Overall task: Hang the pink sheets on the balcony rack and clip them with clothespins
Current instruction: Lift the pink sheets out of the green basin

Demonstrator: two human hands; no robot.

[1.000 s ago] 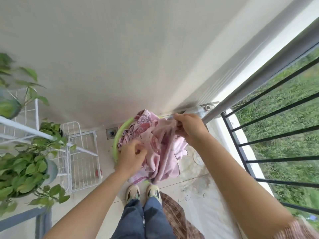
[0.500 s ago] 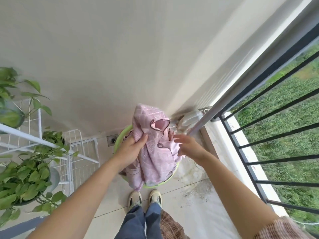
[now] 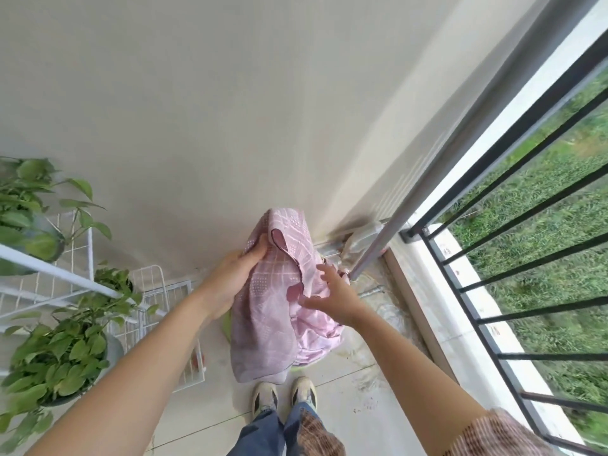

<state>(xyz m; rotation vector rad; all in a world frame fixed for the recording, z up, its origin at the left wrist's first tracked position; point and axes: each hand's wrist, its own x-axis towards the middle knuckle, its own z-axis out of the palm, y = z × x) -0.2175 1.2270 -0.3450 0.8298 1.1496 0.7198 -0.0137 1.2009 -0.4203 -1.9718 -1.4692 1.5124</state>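
The pink sheet [image 3: 279, 291] hangs bunched mid-frame, over a green basin [image 3: 227, 324] on the floor. Left hand [image 3: 230, 278] at 9 o'clock of it grips the top edge tight; right hand [image 3: 335, 297] at 3 o'clock is spread loose against the cloth. Grey rack pole [image 3: 427, 179] runs off toward 1 o'clock.

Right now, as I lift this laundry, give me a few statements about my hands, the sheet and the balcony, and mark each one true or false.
1. The left hand grips the pink sheet near its top. True.
2. The right hand is closed in a fist on the sheet. False: its fingers are spread open against the cloth.
3. The sheet already hangs over the grey pole. False: it is bunched in the hands, not on the pole.
4. Potted plants stand on the person's left. True.
5. A clothespin is clipped to the sheet. False: none shows.
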